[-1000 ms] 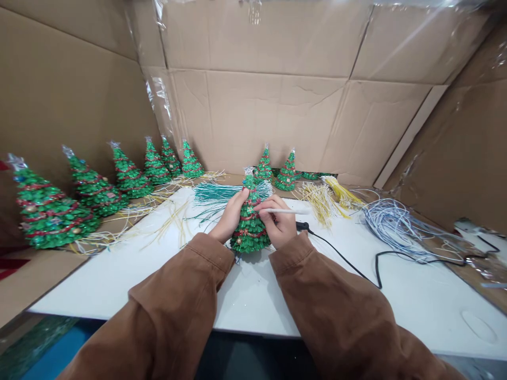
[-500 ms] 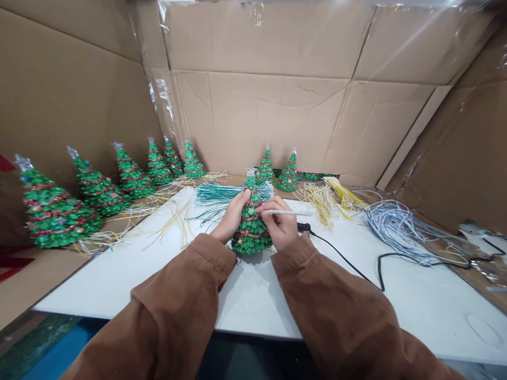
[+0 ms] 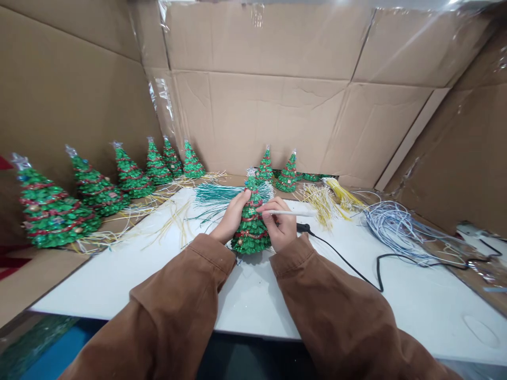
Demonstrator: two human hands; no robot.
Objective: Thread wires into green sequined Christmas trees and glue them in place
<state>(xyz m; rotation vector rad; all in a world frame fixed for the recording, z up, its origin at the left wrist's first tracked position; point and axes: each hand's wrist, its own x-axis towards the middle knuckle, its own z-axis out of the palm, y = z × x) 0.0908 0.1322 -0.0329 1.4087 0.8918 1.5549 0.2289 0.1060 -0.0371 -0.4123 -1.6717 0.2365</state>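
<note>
A small green Christmas tree (image 3: 250,240) with red garland and a clear star on top stands upright between my hands. My left hand (image 3: 232,216) is wrapped round its left side, with the thumb near the upper part. In my right hand (image 3: 280,224) a thin white stick (image 3: 291,212) is pinched, its tip end at the tree's middle, where a small green and gold ornament (image 3: 251,211) shows. Behind the tree lies a bundle of green wires (image 3: 217,193).
Several finished-looking trees (image 3: 132,174) line the left and back. Yellow and white wires (image 3: 322,203) lie behind my right hand. A coil of bluish wire (image 3: 390,224) and a black cable (image 3: 380,272) are on the right. Cardboard walls (image 3: 269,111) enclose the white board (image 3: 158,269).
</note>
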